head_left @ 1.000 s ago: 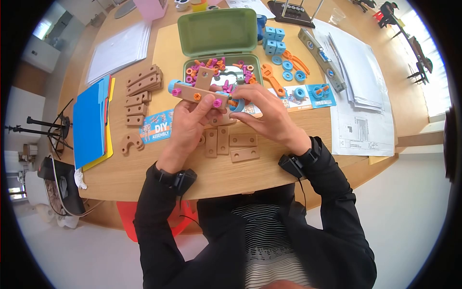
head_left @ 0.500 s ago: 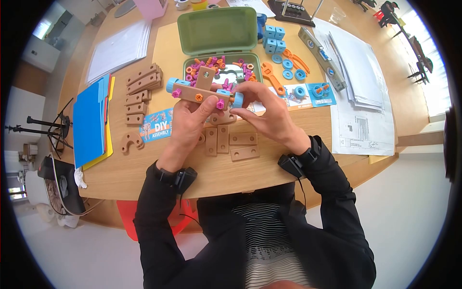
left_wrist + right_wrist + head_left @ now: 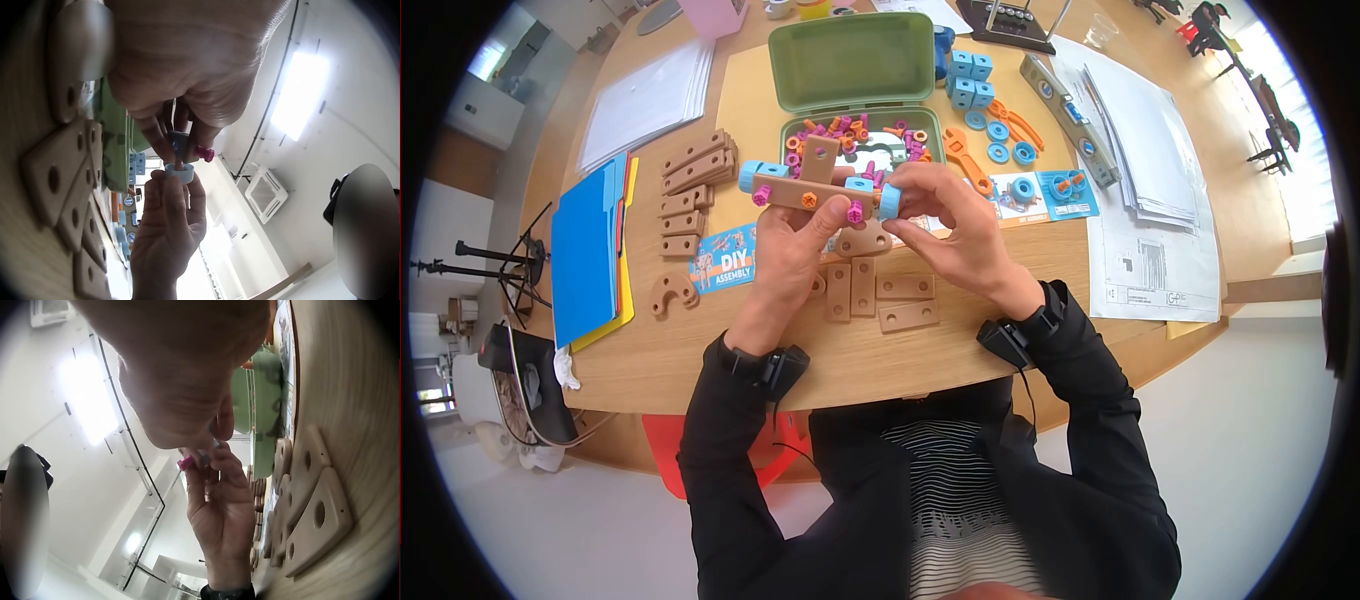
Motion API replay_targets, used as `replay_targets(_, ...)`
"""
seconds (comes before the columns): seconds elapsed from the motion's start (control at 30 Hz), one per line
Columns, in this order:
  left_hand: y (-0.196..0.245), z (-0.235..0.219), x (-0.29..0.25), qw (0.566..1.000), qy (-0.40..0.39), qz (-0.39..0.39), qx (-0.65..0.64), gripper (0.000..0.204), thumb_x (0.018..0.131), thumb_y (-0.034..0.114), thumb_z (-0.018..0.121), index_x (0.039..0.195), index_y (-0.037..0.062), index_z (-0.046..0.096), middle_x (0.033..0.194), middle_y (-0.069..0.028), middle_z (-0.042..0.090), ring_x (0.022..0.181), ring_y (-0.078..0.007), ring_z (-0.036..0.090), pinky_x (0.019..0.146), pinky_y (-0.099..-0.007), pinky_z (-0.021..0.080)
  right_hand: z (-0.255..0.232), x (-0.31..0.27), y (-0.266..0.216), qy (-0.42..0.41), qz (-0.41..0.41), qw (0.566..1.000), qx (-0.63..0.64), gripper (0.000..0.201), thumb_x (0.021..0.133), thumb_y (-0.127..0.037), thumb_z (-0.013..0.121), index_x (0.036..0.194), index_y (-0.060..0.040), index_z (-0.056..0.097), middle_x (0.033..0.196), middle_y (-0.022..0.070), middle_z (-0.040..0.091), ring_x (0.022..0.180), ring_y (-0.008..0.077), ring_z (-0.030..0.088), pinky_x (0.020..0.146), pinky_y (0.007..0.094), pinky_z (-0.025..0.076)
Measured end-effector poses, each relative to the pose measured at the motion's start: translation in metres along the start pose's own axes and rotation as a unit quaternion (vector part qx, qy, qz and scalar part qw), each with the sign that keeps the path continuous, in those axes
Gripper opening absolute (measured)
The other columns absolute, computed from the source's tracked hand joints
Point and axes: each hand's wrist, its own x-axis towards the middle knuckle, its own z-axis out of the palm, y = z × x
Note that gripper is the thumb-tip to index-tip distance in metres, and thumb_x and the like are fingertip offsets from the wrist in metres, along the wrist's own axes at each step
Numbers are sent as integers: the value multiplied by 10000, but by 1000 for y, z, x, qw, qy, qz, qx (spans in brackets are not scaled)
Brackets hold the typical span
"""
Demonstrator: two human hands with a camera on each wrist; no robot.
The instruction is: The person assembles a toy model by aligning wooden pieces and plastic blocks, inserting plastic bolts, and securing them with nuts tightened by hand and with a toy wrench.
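My left hand point(image 3: 788, 250) grips a toy assembly by its brown perforated beam point(image 3: 785, 191), thumb across the near face. Pink screws point(image 3: 856, 212) and an orange screw point(image 3: 809, 200) show along this beam, and a second brown strip point(image 3: 820, 155) stands up behind it. Blue blocks point(image 3: 859, 184) sit behind the beam, and a blue wheel point(image 3: 748, 177) is at its left end. At the right end my right hand point(image 3: 965, 235) pinches another blue wheel point(image 3: 890, 202). In the left wrist view an orange shaft point(image 3: 179, 165) enters this wheel.
Behind the hands stands an open green box point(image 3: 852, 70) of pink and orange fasteners. Brown plates point(image 3: 908, 318) lie in front, and more brown strips point(image 3: 700, 165) at left. Blue cubes point(image 3: 971, 80), an orange wrench point(image 3: 968, 162) and a metal level point(image 3: 1070, 122) are at right.
The wheel in the right fingers has turned from a tilted ring to nearly edge-on at the beam's right end. The assembly has shifted slightly, first up, then left.
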Motion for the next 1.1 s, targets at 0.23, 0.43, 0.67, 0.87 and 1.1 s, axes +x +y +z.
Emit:
replay_targets(0.23, 1, 2, -1, 1000, 14, 2, 1, 498, 1040, 207, 741, 1434, -59, 590, 1317, -142, 704, 1141, -219, 713, 964, -399, 601, 2, -4, 1, 8, 103, 993, 49, 357, 950, -35, 803, 1254, 34, 629, 1052, 117, 739, 891, 161, 763, 776, 287, 640)
replay_targets(0.43, 1, -1, 0, 1000, -6, -1, 13, 502, 1034, 223, 751, 1424, -57, 605, 1267, -135, 728, 1119, -213, 716, 959, -379, 597, 4, -3, 1, 14, 156, 981, 113, 262, 1020, -127, 760, 1194, 37, 653, 889, 70, 752, 764, 102, 729, 665, 254, 585)
replay_targets(0.67, -3, -2, 0, 1000, -4, 9, 18, 515, 1021, 222, 770, 1422, -58, 610, 1209, -130, 748, 1098, -205, 724, 965, -366, 594, 0, -3, 1, -15, 214, 974, 79, 281, 1073, -266, 706, 1047, 13, 708, 748, 17, 676, 639, 64, 621, 557, 255, 498)
replay_targets(0.87, -5, -2, 0, 1000, -17, -1, 19, 524, 1007, 191, 783, 1431, -56, 599, 1252, -126, 735, 1125, -205, 721, 991, -362, 597, 0, -2, 5, -31, 271, 959, 74, 481, 1131, -437, 565, 927, -15, 670, 698, 20, 631, 590, 92, 585, 538, 270, 480)
replay_targets(1.1, -6, -2, 0, 1000, -11, -4, 21, 505, 1000, 152, 786, 1433, -34, 603, 1318, -115, 712, 1159, -199, 707, 1004, -371, 591, 1, -1, 2, -37, 294, 949, 109, 512, 1143, -445, 533, 883, -19, 650, 715, 35, 647, 611, 102, 618, 558, 270, 499)
